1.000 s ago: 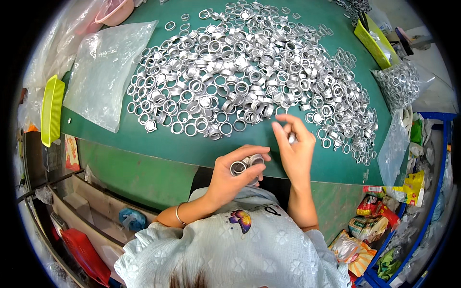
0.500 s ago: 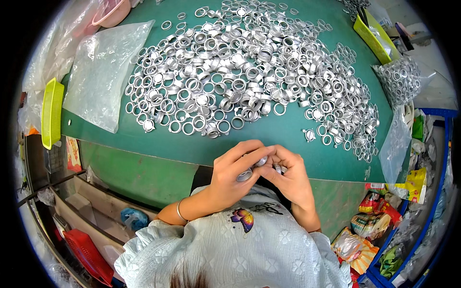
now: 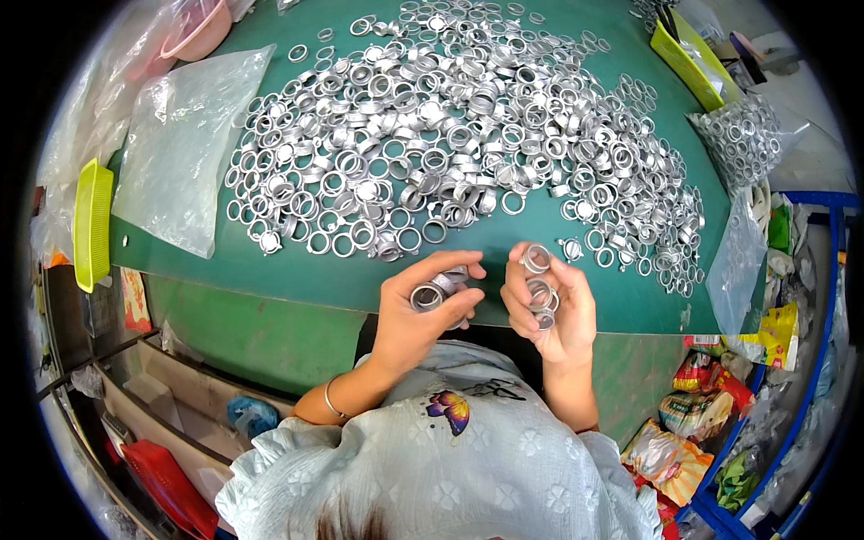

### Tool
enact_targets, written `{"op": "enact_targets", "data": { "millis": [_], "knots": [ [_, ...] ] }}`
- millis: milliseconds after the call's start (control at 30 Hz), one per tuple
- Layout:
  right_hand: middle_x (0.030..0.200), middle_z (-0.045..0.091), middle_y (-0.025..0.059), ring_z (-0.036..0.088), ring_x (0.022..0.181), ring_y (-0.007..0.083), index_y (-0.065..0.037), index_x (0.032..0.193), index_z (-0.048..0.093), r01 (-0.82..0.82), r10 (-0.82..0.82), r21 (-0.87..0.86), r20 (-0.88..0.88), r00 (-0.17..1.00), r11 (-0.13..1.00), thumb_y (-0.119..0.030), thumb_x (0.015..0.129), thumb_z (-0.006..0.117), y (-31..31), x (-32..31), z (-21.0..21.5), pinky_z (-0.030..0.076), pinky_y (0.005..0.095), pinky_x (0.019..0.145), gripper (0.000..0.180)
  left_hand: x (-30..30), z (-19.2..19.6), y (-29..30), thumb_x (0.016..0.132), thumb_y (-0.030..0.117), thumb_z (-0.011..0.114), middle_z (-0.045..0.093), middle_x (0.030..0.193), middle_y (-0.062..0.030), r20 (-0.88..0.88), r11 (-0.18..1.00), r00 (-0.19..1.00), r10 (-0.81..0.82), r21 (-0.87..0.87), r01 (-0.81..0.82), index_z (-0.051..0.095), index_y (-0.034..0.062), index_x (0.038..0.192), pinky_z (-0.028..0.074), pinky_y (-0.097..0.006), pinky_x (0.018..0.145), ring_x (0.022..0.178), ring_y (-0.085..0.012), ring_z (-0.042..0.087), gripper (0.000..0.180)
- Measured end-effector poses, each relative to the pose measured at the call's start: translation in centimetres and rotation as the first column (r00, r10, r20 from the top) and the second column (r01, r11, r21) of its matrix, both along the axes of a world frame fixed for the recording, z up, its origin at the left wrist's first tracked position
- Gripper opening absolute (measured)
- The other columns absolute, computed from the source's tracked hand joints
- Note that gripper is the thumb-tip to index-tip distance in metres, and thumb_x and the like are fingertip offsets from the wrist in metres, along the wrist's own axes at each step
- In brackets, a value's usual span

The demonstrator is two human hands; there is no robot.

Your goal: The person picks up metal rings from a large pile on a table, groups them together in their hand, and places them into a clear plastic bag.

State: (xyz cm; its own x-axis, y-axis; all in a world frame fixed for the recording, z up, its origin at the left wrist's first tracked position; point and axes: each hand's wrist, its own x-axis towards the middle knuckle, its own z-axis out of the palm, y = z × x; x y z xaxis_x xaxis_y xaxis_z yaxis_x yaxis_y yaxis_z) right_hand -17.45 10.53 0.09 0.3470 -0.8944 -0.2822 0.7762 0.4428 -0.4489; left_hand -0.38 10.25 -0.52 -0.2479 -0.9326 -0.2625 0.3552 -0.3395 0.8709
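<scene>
Just over the table's near edge, my left hand (image 3: 407,310) curls around a few silver metal rings (image 3: 430,293), gripped between thumb and fingers. A short gap to its right, my right hand (image 3: 562,310) is turned palm up and holds several more metal rings (image 3: 541,293) in a row along its fingers. Beyond both hands spreads a big heap of loose metal rings (image 3: 405,135), some with small tabs and some with filled faces. One tabbed piece (image 3: 571,249) lies apart near my right hand.
The green table (image 3: 297,279) carries a clear plastic bag (image 3: 184,148) at left. Yellow-green baskets stand at the left edge (image 3: 93,225) and far right (image 3: 688,58). A bag filled with rings (image 3: 742,144) sits at right. Colourful packets (image 3: 666,459) fill a blue-framed shelf below.
My hands were together, fingers touching; now they have moved apart. The right hand has turned up, showing the rings in it. The whole view has shifted slightly.
</scene>
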Motion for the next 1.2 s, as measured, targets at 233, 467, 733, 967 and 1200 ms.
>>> {"op": "enact_targets", "data": {
  "millis": [233, 467, 733, 967, 1200],
  "knots": [
    [0.073, 0.045, 0.0052, 0.04, 0.047, 0.0096, 0.001, 0.11, 0.045, -0.018, 0.012, 0.062, 0.098, 0.995, 0.998, -0.032, 0.093, 0.032, -0.2, 0.0, -0.3, 0.031, 0.0209, 0.037, 0.038, -0.1, -0.6, 0.2, 0.078, -0.003, 0.06, 0.06, 0.094, -0.0081, -0.156, 0.992, 0.987, -0.027, 0.118, 0.046, 0.057, -0.0008, 0.109, 0.048, -0.022, 0.052, 0.065, -0.0097, 0.056, 0.031],
    [0.079, 0.047, 0.0071, 0.042, 0.051, 0.0101, 0.001, 0.11, 0.046, 0.017, -0.023, 0.074, 0.078, 0.997, 0.997, -0.031, 0.094, 0.032, -0.2, 0.1, -0.2, 0.031, 0.0197, 0.037, 0.038, -0.2, -0.6, 0.1, 0.079, -0.001, 0.061, 0.06, 0.094, -0.0081, -0.145, 0.991, 0.989, -0.026, 0.124, 0.044, 0.057, -0.0014, 0.108, 0.048, -0.023, 0.052, 0.065, -0.0102, 0.056, 0.029],
    [0.086, 0.049, 0.0092, 0.044, 0.055, 0.0106, 0.001, 0.111, 0.045, 0.028, -0.038, 0.078, 0.126, 0.991, 0.997, -0.028, 0.091, 0.037, -0.1, -0.3, -0.7, 0.032, 0.0193, 0.037, 0.036, -0.4, -0.6, 0.3, 0.08, 0.0, 0.06, 0.06, 0.093, -0.0082, -0.136, 0.989, 0.99, -0.038, 0.135, 0.057, 0.057, -0.0016, 0.107, 0.048, -0.023, 0.052, 0.064, -0.0102, 0.055, 0.028],
    [0.092, 0.051, 0.012, 0.047, 0.058, 0.0152, -0.001, 0.11, 0.048, 0.167, -0.166, 0.015, -0.04, 0.985, 0.986, -0.024, 0.089, 0.041, -0.5, 0.1, 0.0, 0.033, 0.0204, 0.037, 0.031, -0.4, -0.6, 0.3, 0.08, 0.001, 0.057, 0.057, 0.093, -0.0127, -0.118, 0.992, 0.993, -0.022, 0.125, 0.037, 0.056, -0.0023, 0.106, 0.047, -0.025, 0.047, 0.061, -0.014, 0.055, 0.027],
    [0.074, 0.052, 0.0012, 0.045, 0.061, 0.0054, 0.0, 0.092, 0.06, 0.124, -0.344, -0.325, -0.816, 0.464, 0.938, -0.006, 0.083, 0.06, -2.7, 0.9, -1.5, 0.033, 0.0186, 0.047, 0.011, -0.5, -0.5, 0.3, 0.08, 0.001, 0.058, 0.057, 0.093, -0.0125, -0.149, 0.99, 0.988, -0.033, 0.127, 0.053, 0.057, -0.0015, 0.105, 0.046, -0.024, 0.049, 0.061, -0.0138, 0.055, 0.025]
  ]
}}
